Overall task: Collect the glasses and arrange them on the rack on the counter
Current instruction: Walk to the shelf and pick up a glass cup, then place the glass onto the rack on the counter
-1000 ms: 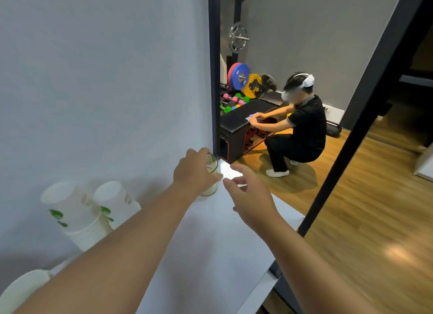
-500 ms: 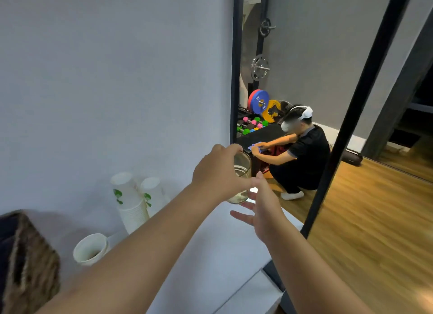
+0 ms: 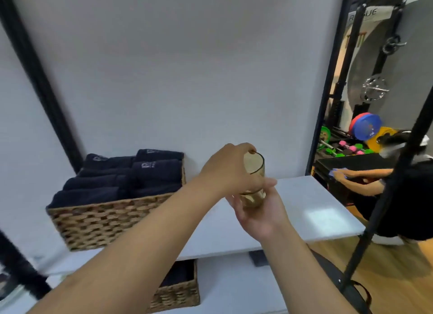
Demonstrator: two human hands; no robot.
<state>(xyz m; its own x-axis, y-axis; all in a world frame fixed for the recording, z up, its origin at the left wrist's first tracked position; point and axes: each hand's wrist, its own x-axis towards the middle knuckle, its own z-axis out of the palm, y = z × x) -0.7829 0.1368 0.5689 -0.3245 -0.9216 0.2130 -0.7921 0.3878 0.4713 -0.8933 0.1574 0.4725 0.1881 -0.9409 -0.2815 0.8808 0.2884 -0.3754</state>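
A clear drinking glass [image 3: 255, 170] is held upright in the air above a white shelf [image 3: 316, 196]. My left hand [image 3: 230, 170] grips it from the side near the rim. My right hand [image 3: 262, 213] cups its base from below, fingers wrapped around the bottom. The lower part of the glass is partly hidden by my fingers. No rack is in view.
A wicker basket [image 3: 105, 220] of dark folded towels stands on the shelf to the left. A second basket [image 3: 178, 292] sits on the lower shelf. Black frame posts [image 3: 386, 191] flank the shelf. A crouching person [image 3: 365, 182] and gym weights [image 3: 365, 128] are at right.
The glass has been lifted off the shelf by my left hand and my right hand has closed under its base. The view swung left, so the paper cups left the frame and the towel basket appeared.
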